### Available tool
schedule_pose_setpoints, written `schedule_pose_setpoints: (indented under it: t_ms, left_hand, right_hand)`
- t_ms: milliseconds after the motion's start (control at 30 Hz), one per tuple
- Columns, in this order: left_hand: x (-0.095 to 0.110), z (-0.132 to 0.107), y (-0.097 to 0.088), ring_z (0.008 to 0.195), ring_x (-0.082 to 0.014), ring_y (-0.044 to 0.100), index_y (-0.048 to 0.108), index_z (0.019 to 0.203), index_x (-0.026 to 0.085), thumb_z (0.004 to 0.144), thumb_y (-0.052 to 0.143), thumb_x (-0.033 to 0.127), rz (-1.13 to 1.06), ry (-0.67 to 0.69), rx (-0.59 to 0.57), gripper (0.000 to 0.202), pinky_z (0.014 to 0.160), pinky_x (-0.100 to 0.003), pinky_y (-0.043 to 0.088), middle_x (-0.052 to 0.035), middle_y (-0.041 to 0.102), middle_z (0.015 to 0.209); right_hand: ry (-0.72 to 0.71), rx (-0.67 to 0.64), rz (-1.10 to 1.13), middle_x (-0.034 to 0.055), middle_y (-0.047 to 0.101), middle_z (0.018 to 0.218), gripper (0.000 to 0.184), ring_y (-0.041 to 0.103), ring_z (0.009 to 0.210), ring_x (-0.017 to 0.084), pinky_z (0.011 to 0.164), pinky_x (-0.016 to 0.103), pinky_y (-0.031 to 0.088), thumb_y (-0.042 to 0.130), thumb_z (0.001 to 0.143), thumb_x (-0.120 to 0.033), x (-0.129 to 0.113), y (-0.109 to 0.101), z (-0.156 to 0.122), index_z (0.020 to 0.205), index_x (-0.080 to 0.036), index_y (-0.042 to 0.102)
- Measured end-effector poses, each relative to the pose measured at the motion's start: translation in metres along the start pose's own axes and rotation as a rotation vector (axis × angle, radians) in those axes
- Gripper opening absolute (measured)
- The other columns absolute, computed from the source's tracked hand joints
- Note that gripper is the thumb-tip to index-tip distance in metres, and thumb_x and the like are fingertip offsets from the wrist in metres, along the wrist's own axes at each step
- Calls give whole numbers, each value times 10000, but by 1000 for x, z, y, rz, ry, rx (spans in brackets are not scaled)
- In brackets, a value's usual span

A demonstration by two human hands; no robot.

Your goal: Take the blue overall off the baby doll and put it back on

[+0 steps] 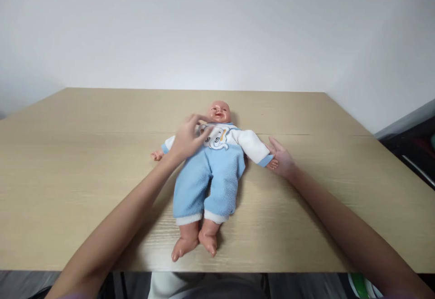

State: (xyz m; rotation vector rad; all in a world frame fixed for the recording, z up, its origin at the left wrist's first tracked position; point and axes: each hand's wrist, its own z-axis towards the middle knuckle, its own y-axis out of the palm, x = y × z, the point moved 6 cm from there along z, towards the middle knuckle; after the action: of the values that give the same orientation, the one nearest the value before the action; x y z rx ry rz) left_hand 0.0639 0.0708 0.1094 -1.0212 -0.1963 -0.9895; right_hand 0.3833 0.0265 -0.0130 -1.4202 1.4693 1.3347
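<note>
A baby doll (212, 172) lies on its back on the wooden table (68, 154), head toward the wall and bare feet near the front edge. It wears a blue and white one-piece suit with an elephant picture on the chest. My left hand (188, 138) hovers over the doll's chest and shoulder, its fingers bent and pinched at the suit near the collar. My right hand (282, 158) lies flat and open on the table, its fingers under the doll's outstretched hand and blue cuff.
A plain white wall rises behind the table. Dark objects stand past the table's right edge (408, 154). Light trousers show below the front edge (170, 285).
</note>
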Motion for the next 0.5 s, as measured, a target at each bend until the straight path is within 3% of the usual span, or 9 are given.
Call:
schedule_pose_setpoints:
  t_ms: [100, 233, 333, 500]
  left_hand:
    - [-62, -19, -33, 1105, -340, 652, 710, 1117, 221, 1050, 590, 559, 197, -202, 87, 365, 1094, -486, 476, -149, 746, 1246]
    - [-123, -41, -59, 1038, -327, 689, 693, 1101, 209, 1049, 551, 603, 264, -446, 67, 423, 1002, -450, 500, -159, 777, 1244]
    - [-139, -51, -65, 1057, -330, 710, 701, 1114, 216, 1076, 475, 643, 211, -583, 48, 484, 930, -413, 489, -147, 811, 1222]
    - [-128, -53, -52, 1007, -362, 703, 646, 954, 237, 1094, 301, 743, 275, -574, -99, 628, 825, -411, 437, -157, 812, 1072]
  right_hand:
    - [53, 20, 90, 83, 840, 955, 528, 822, 839, 251, 826, 376, 703, 500, 1062, -647, 3, 1, -1, 1144, -223, 803]
    - [42, 18, 80, 54, 791, 778, 407, 768, 694, 231, 705, 334, 686, 632, 1030, -585, 3, 1, -2, 1011, -223, 816]
    - [18, 39, 31, 55, 783, 756, 426, 767, 693, 245, 686, 359, 686, 659, 1025, -624, 3, -3, -3, 973, -229, 810]
    - [51, 94, 67, 58, 809, 813, 373, 732, 656, 231, 651, 360, 670, 664, 1018, -563, 7, -11, -5, 990, -229, 829]
